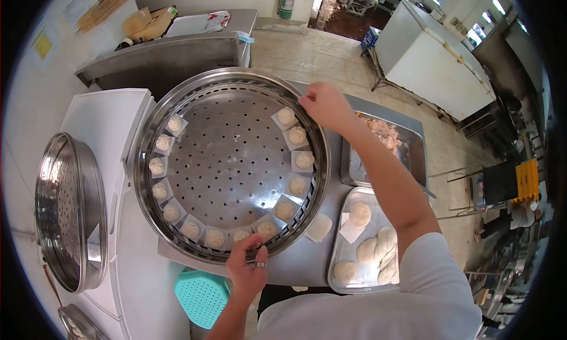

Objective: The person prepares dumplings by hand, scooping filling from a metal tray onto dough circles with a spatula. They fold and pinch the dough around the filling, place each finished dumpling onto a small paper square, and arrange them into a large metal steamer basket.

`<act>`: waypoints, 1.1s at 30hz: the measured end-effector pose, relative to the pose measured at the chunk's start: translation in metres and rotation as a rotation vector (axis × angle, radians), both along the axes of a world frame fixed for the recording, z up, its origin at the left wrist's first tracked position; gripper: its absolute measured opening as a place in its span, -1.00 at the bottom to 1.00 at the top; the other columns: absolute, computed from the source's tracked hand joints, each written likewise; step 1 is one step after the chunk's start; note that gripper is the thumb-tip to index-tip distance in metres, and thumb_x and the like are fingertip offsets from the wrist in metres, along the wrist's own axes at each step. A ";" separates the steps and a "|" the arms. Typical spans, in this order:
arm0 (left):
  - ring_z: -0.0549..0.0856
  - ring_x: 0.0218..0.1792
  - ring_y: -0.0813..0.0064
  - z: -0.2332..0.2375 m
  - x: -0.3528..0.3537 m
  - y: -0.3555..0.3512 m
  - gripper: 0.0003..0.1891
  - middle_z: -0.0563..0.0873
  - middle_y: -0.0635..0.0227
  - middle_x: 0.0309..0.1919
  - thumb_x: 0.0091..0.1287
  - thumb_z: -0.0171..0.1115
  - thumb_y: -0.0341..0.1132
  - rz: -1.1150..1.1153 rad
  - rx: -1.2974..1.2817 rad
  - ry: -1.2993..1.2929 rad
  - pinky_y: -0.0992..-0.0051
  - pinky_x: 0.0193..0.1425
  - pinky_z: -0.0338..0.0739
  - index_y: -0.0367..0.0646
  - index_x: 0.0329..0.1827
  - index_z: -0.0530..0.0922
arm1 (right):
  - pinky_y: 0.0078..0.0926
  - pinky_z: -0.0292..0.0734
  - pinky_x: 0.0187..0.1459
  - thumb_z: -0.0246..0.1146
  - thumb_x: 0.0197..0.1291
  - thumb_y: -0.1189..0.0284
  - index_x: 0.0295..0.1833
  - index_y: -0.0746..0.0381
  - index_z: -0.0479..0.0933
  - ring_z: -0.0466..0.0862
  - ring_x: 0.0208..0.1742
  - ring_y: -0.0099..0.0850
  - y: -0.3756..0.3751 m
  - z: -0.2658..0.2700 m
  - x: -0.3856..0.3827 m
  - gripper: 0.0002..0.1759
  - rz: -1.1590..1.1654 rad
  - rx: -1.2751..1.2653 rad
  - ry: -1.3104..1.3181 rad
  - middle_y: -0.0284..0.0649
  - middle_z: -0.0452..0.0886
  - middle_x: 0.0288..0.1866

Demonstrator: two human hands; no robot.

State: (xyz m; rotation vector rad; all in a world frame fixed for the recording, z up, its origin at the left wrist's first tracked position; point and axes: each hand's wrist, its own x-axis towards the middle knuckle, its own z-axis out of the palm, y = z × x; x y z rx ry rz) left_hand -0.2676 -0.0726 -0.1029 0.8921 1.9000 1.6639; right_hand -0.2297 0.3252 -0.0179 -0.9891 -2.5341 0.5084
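Note:
A large round metal steamer tray [221,157] with a perforated base lies tilted in front of me. Small pleated buns [215,238] on paper squares line its near edge and both sides. My left hand [248,266], with a ring on one finger, is closed on the near rim, its fingertips beside a bun. At the far right rim, my right hand [326,105] is closed on the tray's edge, its fingertips partly hidden.
Right of the steamer, a metal pan [419,157] holds minced filling and a baking tray [336,269] holds dough pieces. Another steamer tray [91,222] leans at left. A turquoise stool [202,298] stands below. A white freezer [434,56] is at the back right.

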 end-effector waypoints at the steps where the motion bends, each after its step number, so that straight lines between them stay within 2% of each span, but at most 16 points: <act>1: 0.73 -0.18 0.41 -0.001 0.000 0.000 -0.72 0.77 0.23 -0.12 0.29 0.33 -0.57 -0.006 0.001 0.003 0.43 0.04 0.62 -0.25 0.07 0.67 | -0.11 0.64 -0.10 0.36 0.20 0.31 -0.30 0.38 0.66 0.73 -0.19 0.05 -0.010 0.013 0.019 -0.71 -0.043 -0.017 -0.004 0.15 0.70 -0.25; 5: 0.70 -0.10 0.50 -0.005 -0.001 -0.004 -0.68 0.78 0.21 -0.01 0.37 0.29 -0.58 -0.074 -0.041 0.023 0.46 0.10 0.61 -0.35 0.18 0.60 | -0.21 0.62 -0.15 0.42 0.18 0.30 -0.30 0.39 0.65 0.72 -0.27 -0.01 -0.027 0.035 0.076 -0.69 -0.184 -0.256 -0.027 0.10 0.70 -0.34; 8: 0.70 -0.11 0.53 -0.001 0.001 -0.002 -0.67 0.78 0.23 -0.01 0.37 0.29 -0.58 -0.070 -0.069 0.012 0.48 0.08 0.60 -0.35 0.19 0.60 | -0.25 0.63 -0.15 0.44 0.15 0.33 -0.23 0.37 0.69 0.73 -0.28 -0.05 -0.019 0.017 0.080 -0.72 -0.074 -0.254 0.166 0.05 0.72 -0.34; 11: 0.71 -0.13 0.52 0.002 0.001 0.000 -0.67 0.78 0.25 -0.03 0.34 0.32 -0.58 -0.039 -0.070 -0.016 0.48 0.06 0.61 -0.30 0.17 0.62 | -0.29 0.66 -0.10 0.44 0.20 0.37 -0.08 0.37 0.72 0.77 -0.23 -0.22 -0.008 0.002 0.045 -0.71 0.049 -0.183 0.072 -0.03 0.79 -0.24; 14: 0.73 -0.14 0.49 -0.002 0.001 -0.001 -0.67 0.78 0.26 -0.05 0.32 0.35 -0.57 -0.012 -0.051 -0.051 0.45 0.05 0.63 -0.24 0.15 0.65 | -0.18 0.66 0.03 0.43 0.08 0.43 -0.01 0.31 0.72 0.76 -0.03 -0.01 0.014 -0.038 -0.008 -0.66 0.177 -0.118 -0.026 0.11 0.75 -0.08; 16: 0.71 -0.12 0.55 -0.008 0.000 -0.004 -0.66 0.78 0.27 -0.01 0.35 0.33 -0.58 -0.032 -0.040 -0.049 0.48 0.08 0.61 -0.28 0.18 0.62 | -0.15 0.66 0.11 0.42 0.06 0.46 0.05 0.28 0.71 0.75 0.08 0.00 0.014 -0.052 -0.034 -0.61 0.190 -0.081 -0.130 0.12 0.74 0.00; 17: 0.72 -0.13 0.50 -0.009 -0.001 -0.004 -0.67 0.78 0.25 -0.03 0.33 0.35 -0.57 -0.031 -0.047 -0.021 0.47 0.06 0.62 -0.26 0.16 0.64 | -0.13 0.66 0.15 0.41 0.04 0.47 0.08 0.26 0.71 0.74 0.13 0.01 0.013 -0.059 -0.043 -0.59 0.197 -0.065 -0.184 0.13 0.74 0.04; 20: 0.75 -0.16 0.40 0.000 -0.002 -0.004 -0.69 0.76 0.21 -0.07 0.29 0.39 -0.54 -0.032 -0.067 0.040 0.44 0.03 0.65 -0.21 0.10 0.67 | -0.14 0.66 0.19 0.38 0.05 0.51 0.13 0.19 0.72 0.73 0.17 0.01 0.021 -0.082 -0.061 -0.55 0.157 -0.111 -0.372 0.11 0.74 0.06; 23: 0.76 -0.16 0.36 0.005 -0.003 -0.004 -0.71 0.76 0.20 -0.07 0.28 0.40 -0.53 -0.040 -0.073 0.054 0.43 0.02 0.66 -0.20 0.07 0.68 | -0.23 0.64 0.22 0.43 -0.02 0.50 0.28 0.19 0.66 0.73 0.20 -0.01 0.024 -0.080 -0.072 -0.38 0.122 -0.176 -0.584 0.09 0.74 0.13; 29: 0.77 -0.16 0.32 0.008 -0.006 -0.001 -0.72 0.76 0.18 -0.10 0.26 0.40 -0.54 -0.062 -0.049 0.064 0.39 0.00 0.67 -0.19 0.05 0.68 | -0.27 0.71 0.08 0.32 0.00 0.56 0.21 0.19 0.70 0.80 0.03 -0.06 0.039 -0.101 -0.068 -0.45 0.116 -0.215 -0.428 0.08 0.77 0.00; 33: 0.78 -0.17 0.30 0.007 -0.007 0.000 -0.71 0.76 0.17 -0.12 0.26 0.40 -0.55 -0.064 -0.042 0.074 0.39 -0.01 0.67 -0.19 0.04 0.68 | -0.16 0.67 0.15 0.26 0.08 0.60 0.11 0.18 0.74 0.75 0.13 0.03 0.028 -0.080 -0.071 -0.56 0.107 -0.246 -0.477 0.09 0.76 0.06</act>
